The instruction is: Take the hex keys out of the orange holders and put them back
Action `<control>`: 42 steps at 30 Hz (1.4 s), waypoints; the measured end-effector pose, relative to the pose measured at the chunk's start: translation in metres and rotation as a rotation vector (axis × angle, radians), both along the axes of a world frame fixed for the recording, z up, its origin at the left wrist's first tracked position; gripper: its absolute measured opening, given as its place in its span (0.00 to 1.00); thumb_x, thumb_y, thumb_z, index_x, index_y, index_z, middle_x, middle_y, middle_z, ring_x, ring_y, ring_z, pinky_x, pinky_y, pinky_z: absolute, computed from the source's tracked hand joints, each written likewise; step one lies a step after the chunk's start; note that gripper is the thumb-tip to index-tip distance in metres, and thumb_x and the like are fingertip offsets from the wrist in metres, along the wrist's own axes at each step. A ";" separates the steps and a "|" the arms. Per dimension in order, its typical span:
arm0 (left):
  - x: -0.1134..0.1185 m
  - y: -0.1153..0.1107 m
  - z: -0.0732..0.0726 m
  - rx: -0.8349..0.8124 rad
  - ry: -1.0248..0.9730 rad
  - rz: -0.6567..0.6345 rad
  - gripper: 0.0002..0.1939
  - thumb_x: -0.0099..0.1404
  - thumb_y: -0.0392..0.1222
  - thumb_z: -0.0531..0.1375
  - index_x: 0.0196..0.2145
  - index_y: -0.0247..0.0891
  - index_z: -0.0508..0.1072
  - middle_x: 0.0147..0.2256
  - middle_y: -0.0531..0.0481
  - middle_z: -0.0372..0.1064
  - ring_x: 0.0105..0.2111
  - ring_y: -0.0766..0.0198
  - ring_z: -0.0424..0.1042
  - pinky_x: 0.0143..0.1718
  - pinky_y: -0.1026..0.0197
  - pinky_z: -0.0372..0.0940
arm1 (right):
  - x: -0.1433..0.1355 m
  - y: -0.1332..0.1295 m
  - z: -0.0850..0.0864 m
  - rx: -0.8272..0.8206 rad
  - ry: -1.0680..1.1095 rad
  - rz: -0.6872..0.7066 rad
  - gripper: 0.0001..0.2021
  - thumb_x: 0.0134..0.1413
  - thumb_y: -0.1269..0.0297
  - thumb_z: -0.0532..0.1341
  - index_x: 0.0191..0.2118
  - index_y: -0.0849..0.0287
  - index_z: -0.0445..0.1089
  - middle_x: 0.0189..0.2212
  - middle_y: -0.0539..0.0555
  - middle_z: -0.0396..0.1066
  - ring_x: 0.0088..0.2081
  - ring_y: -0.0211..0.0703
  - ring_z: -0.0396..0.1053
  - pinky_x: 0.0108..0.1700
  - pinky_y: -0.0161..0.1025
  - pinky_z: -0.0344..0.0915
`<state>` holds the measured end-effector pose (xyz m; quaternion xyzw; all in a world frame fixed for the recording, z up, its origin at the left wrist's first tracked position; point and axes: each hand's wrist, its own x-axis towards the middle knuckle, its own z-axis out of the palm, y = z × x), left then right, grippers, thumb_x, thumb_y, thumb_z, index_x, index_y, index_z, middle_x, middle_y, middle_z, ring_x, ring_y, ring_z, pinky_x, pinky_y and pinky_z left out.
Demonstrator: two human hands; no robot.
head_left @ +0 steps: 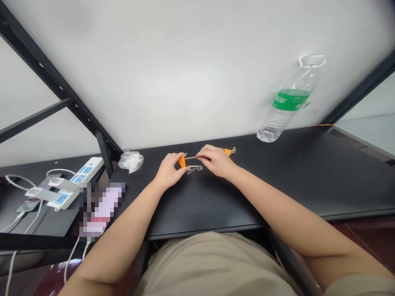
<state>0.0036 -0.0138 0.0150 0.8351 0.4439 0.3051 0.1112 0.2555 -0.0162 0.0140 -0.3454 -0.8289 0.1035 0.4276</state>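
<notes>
My left hand [169,170] is closed on an orange hex key holder [182,161] above the black table. In my right hand [217,160], a thin metal hex key [190,158] is pinched between thumb and fingers, its other end reaching to the orange holder. Several L-shaped hex keys [195,169] lie on the table just below, between the hands. Behind my right hand, partly covered by it, is a second orange holder [228,152] with bent metal key ends sticking out.
A large clear water bottle [288,102] with a green label stands at the back right against the wall. At left are a crumpled clear plastic bag [131,161], a blurred phone [103,209] and a white power strip [89,168] with cables. Black metal frame posts [58,82] flank the table.
</notes>
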 end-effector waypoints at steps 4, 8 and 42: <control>0.001 -0.001 0.000 -0.019 0.005 -0.030 0.27 0.63 0.46 0.69 0.58 0.44 0.71 0.48 0.48 0.75 0.48 0.54 0.72 0.54 0.49 0.67 | 0.000 0.000 -0.002 0.043 -0.014 0.037 0.11 0.67 0.72 0.57 0.44 0.55 0.78 0.40 0.56 0.73 0.39 0.44 0.73 0.43 0.44 0.71; 0.001 -0.002 -0.001 -0.031 0.018 -0.056 0.27 0.63 0.47 0.69 0.58 0.43 0.71 0.48 0.47 0.74 0.48 0.54 0.73 0.53 0.50 0.68 | -0.001 -0.002 -0.001 0.085 -0.049 0.054 0.11 0.67 0.72 0.57 0.44 0.56 0.77 0.41 0.56 0.73 0.40 0.45 0.73 0.44 0.45 0.72; 0.001 0.002 -0.005 -0.006 0.051 0.025 0.24 0.65 0.40 0.65 0.58 0.45 0.68 0.53 0.46 0.71 0.53 0.52 0.69 0.56 0.48 0.65 | 0.000 0.018 -0.027 -0.219 -0.223 -0.148 0.05 0.59 0.71 0.61 0.40 0.58 0.73 0.42 0.55 0.69 0.36 0.41 0.69 0.42 0.40 0.67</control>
